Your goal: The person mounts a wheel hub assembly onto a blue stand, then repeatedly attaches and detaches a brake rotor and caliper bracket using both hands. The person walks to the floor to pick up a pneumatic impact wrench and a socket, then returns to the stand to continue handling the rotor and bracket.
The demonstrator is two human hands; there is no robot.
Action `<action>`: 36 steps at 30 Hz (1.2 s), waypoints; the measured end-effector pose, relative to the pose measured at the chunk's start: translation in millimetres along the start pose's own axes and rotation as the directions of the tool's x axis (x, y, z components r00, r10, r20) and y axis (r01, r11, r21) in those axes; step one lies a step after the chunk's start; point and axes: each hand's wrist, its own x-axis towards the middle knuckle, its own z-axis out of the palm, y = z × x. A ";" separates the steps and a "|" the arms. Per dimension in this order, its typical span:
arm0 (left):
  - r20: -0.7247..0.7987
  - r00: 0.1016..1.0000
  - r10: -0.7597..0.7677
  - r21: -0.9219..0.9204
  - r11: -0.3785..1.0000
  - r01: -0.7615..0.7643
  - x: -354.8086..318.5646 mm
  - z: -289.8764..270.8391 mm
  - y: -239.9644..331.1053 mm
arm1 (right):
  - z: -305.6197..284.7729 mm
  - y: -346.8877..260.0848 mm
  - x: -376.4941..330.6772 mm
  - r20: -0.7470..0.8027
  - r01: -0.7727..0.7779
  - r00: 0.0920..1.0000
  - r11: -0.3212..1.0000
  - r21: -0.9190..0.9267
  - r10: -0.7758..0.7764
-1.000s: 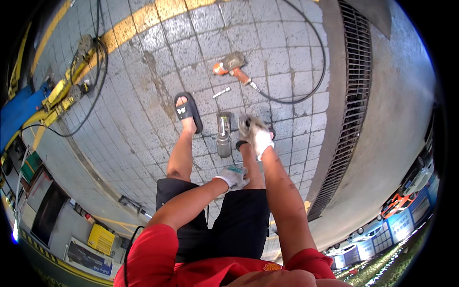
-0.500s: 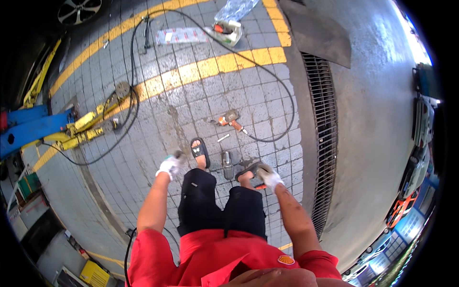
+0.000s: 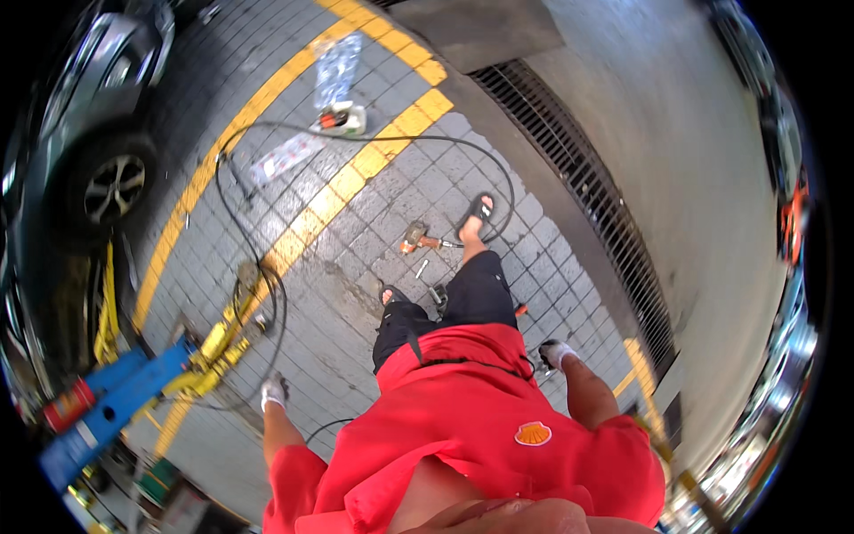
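Note:
My left hand (image 3: 274,391), in a white glove with grey fingers, hangs out to the left above the floor, nearest the blue lift arm (image 3: 133,392). My right hand (image 3: 555,353), gloved alike, hangs beside my right hip; its fingers are dark and smeared. Whether either hand holds anything cannot be made out. An orange and grey impact wrench (image 3: 415,238) lies on the tiles beyond my feet, joined to a black air hose (image 3: 480,142). Close to it is a short silver rod (image 3: 422,268). A grey metal cylinder (image 3: 438,295) shows partly past my leg.
Yellow jointed lift arms (image 3: 213,356) extend at left. A car wheel (image 3: 116,189) stands at upper left. Farther off lie a clear plastic bag (image 3: 338,71), a white container (image 3: 354,121) with something orange in it, and a flat wrapper (image 3: 286,158). A drain grate (image 3: 587,178) runs along the right.
My right foot has stepped forward beside the impact wrench. Both hands have dropped back and outward, and the view has turned, bringing more of the car into sight at left.

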 end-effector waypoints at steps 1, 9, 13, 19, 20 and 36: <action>0.079 0.997 -0.012 -0.081 0.997 0.019 -9.3 -0.3 1.2 | -11.3 -26.6 6.5 0.130 0.052 0.991 0.969 -0.240 -0.021; 0.119 0.991 0.053 -0.070 0.997 -0.045 -202.9 45.5 170.8 | -112.8 -181.9 110.4 -0.194 0.189 0.962 0.981 -0.045 -0.194; -0.173 0.984 0.045 0.070 0.997 -0.034 -301.4 86.2 251.6 | -200.3 -240.1 89.2 -0.133 0.154 0.982 0.975 0.162 -0.133; 0.115 0.993 0.033 0.386 0.919 -0.075 -259.4 150.6 412.5 | -214.3 -238.8 122.1 -0.111 0.027 0.994 0.925 0.380 0.016; 0.218 0.973 0.075 0.504 0.845 -0.178 -251.0 168.8 457.3 | -203.6 -233.4 125.1 -0.088 0.005 0.996 0.912 0.410 0.035; 0.972 0.187 0.140 0.182 0.051 -0.982 -613.1 840.4 764.9 | -440.3 -479.7 24.2 -0.562 0.479 0.826 0.475 0.739 0.042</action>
